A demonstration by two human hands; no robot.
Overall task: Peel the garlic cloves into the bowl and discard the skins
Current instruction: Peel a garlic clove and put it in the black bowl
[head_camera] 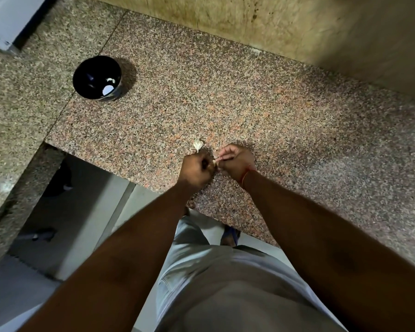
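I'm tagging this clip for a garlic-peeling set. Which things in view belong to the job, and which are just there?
Belongs to the job:
- garlic clove, pinched between left hand and right hand
- garlic piece lying on the counter
- black bowl, with pale pieces inside

Just there:
- granite counter
- red wrist thread
- wall

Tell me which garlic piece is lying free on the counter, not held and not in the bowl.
The pale garlic piece just beyond the left hand. Another bit is pinched between both hands, right hand included, and the rest lie inside the black bowl.
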